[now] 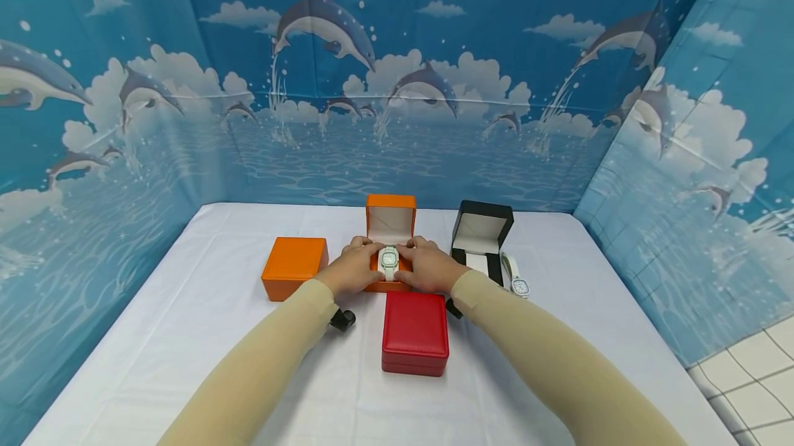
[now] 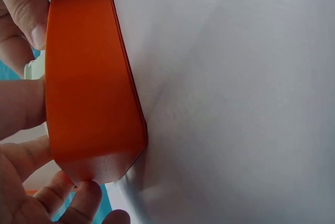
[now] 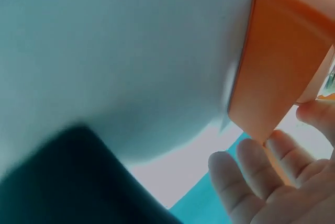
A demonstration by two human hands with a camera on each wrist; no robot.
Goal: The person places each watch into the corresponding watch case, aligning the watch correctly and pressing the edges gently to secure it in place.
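An orange watch box (image 1: 390, 201) stands with its lid up at the middle of the table. In its base sits a white wristwatch (image 1: 389, 261), dial facing up. My left hand (image 1: 356, 268) holds the box's left side, thumb and index finger reaching over the rim to the watch. From the right, my right hand (image 1: 431, 267) grips the other side the same way. Both wrist views show fingertips against the side walls of the orange box (image 2: 91, 77). Part of the watch is hidden behind fingers in the left wrist view.
A closed orange box (image 1: 294, 260) is left of my left hand. Nearer me lies a closed red box (image 1: 415, 329). To the right, an open black box (image 1: 486, 210) holds a white cushion, with another white watch (image 1: 520, 286) beside it. A dolphin-print curtain (image 1: 397, 149) stands behind the table.
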